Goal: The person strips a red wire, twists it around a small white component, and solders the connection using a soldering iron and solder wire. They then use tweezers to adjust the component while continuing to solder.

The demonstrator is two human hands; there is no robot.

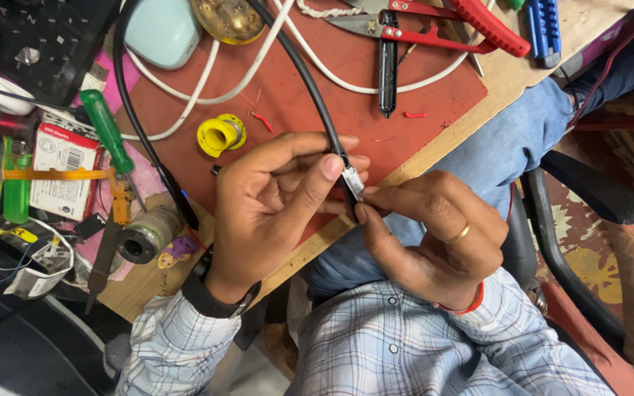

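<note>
Fingers of the left hand (277, 194) and right hand (427, 235) are pinching a black cable's (310, 88) metal plug (352, 182) at frame centre, just beyond the bench (511, 73) edge, hovering over open lap.

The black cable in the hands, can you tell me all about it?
The black cable is thin, smooth and rubbery-looking. It curves in a long loop over the red mat and ends in a small silvery metal plug. The left hand pinches it just above the plug with thumb and fingers, and the right hand touches the plug's tip.
</note>
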